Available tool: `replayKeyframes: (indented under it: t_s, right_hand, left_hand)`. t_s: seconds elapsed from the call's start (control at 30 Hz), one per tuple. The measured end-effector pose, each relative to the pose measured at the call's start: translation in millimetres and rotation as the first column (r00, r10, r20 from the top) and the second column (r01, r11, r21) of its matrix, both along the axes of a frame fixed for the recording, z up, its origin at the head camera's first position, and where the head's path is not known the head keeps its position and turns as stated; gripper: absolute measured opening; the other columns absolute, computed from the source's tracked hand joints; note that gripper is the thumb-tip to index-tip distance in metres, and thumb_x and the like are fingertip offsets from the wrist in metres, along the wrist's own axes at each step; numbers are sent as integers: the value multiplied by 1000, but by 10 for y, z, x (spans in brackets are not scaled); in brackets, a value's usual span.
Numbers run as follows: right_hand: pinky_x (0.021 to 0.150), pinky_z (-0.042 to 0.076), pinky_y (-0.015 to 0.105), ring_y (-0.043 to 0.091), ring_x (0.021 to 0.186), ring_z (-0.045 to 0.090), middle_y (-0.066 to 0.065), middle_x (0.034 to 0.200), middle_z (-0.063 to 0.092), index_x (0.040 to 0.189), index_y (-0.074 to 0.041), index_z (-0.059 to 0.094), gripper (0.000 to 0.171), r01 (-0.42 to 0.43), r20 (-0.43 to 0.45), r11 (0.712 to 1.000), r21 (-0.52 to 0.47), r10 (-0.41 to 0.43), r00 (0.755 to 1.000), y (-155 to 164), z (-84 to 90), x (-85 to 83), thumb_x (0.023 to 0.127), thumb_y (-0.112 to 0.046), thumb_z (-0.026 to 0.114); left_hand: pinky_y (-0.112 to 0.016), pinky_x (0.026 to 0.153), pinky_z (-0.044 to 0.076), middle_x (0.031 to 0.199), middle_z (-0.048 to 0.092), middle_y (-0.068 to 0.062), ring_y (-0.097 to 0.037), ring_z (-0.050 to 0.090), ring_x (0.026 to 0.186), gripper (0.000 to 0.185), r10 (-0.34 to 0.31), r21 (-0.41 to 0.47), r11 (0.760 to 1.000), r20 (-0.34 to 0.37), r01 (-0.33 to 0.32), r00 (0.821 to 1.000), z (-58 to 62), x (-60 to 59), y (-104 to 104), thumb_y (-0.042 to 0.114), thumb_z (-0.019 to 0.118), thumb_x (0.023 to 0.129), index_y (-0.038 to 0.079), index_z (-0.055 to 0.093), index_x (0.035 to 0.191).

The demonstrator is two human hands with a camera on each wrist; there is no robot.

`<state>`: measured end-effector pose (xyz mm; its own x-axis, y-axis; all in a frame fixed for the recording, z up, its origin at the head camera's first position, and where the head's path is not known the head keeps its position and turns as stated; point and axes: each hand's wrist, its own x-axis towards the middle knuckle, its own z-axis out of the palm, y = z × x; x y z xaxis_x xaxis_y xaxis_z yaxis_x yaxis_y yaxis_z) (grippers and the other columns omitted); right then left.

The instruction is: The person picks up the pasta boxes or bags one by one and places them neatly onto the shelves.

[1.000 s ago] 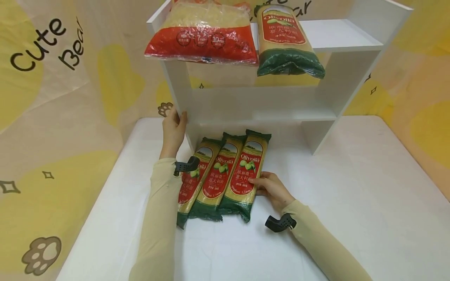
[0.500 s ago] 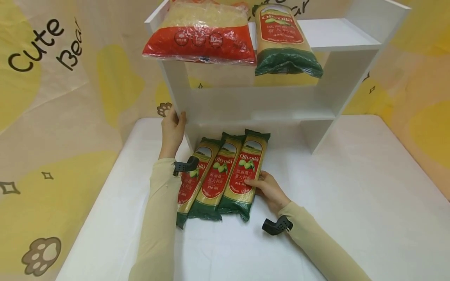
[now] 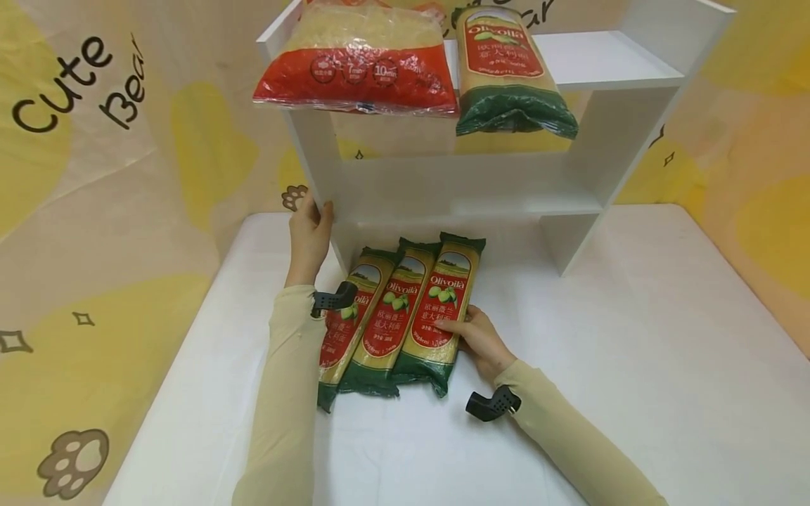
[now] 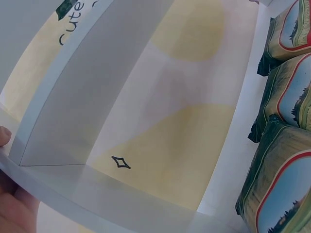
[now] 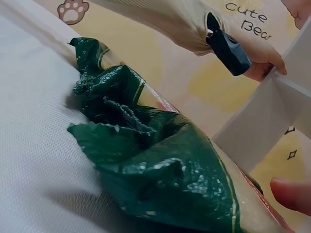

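Now your right hand (image 3: 477, 339) is on the rightmost of three long red-and-green plastic spaghetti packets (image 3: 443, 313), fingers laid over its printed face and thumb at its right edge, pinching it where it lies flat on the white table (image 3: 633, 337) just in front of the white wooden two-tier shelf unit (image 3: 607, 126). Your left hand (image 3: 310, 235) curls round the shelf unit's left upright, bracing it. To my eye, a grip nearer the packet's middle would keep the long bag level; grab too near one end and it may sag. It overlaps the middle spaghetti packet (image 3: 389, 316), so lifting it clear instead of dragging looks safer. Up top sit a wide red-banded clear noodle bag (image 3: 354, 60) and a fourth green-ended spaghetti packet (image 3: 509, 70), both overhanging the front edge.
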<state>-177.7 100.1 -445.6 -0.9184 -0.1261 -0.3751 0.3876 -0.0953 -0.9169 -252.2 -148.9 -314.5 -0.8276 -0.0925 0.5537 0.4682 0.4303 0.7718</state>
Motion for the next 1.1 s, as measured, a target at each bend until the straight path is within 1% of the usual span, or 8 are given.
replayKeyframes:
  t_s: [0.2, 0.27, 0.4, 0.57, 0.7, 0.83, 0.97, 1.1]
  right_hand:
    - [97, 40, 38, 24, 108, 56, 15, 124, 53, 135, -6, 29, 68, -18, -32, 999, -38, 17, 999, -96, 8, 24, 82, -13, 71]
    - [96, 41, 37, 23, 106, 57, 15, 124, 53, 135, -6, 28, 68, -10, -41, 999, -48, 8, 999, -119, 7, 28, 82, -12, 71]
    - [94, 42, 37, 23, 103, 57, 16, 122, 52, 133, -3, 30, 67, 40, -54, 999, -31, -41, 998, -158, -10, 25, 81, -8, 71]
    - [94, 41, 39, 25, 104, 55, 18, 121, 52, 132, 1, 33, 65, 77, -58, 997, -16, -78, 995, -194, -28, 31, 79, -4, 71]
    - [94, 42, 39, 25, 103, 55, 18, 120, 53, 132, 2, 35, 65, 89, -44, 996, -22, -90, 995, -187, -29, 57, 79, -3, 71]
    - [90, 44, 35, 23, 99, 57, 17, 117, 55, 132, 2, 35, 64, 99, -20, 995, -22, -99, 995, -137, -11, 108, 79, -1, 70]
    - [85, 47, 32, 21, 94, 59, 16, 114, 56, 132, 2, 35, 63, 96, 4, 995, -33, -96, 995, -61, 38, 160, 79, -2, 71]
    - [81, 49, 30, 19, 92, 61, 14, 112, 59, 132, 2, 36, 62, 84, 16, 996, -40, -83, 996, 15, 88, 196, 80, -3, 70]
  left_hand:
    - [-50, 90, 46, 122, 55, -29, -40, 56, 109, 31, 17, 18, 1000, 14, -17, 1000, 3, 3, -13, -2, 44, 96, -11, 51, 125]
    - [-51, 91, 45, 123, 55, -29, -40, 56, 111, 32, 14, 26, 1000, 19, -14, 1000, 11, 11, -15, -2, 44, 96, -10, 51, 126]
    - [-50, 92, 45, 124, 56, -27, -38, 55, 112, 32, 16, 35, 999, 26, -16, 1000, 8, 5, -23, -1, 44, 96, -7, 52, 127]
    - [-49, 92, 45, 125, 54, -29, -39, 55, 113, 32, 9, 23, 1000, 8, -10, 1000, 12, 12, -31, -3, 44, 96, -10, 51, 127]
    - [-49, 92, 45, 126, 53, -30, -40, 54, 113, 34, -2, 20, 1000, 4, 2, 1000, -12, 1, -40, -3, 44, 96, -10, 49, 129]
    - [-47, 91, 45, 126, 53, -29, -39, 55, 112, 33, -8, 28, 1000, 21, 8, 1000, -27, -3, -33, -1, 44, 97, -10, 50, 127]
    - [-47, 91, 46, 125, 54, -29, -39, 56, 111, 32, -19, 36, 999, 30, 18, 999, -14, 5, -13, -1, 43, 97, -10, 51, 127]
    - [-48, 90, 46, 123, 55, -30, -39, 56, 110, 31, -10, 25, 1000, 32, 9, 999, 8, 20, 0, -1, 43, 97, -11, 51, 126]
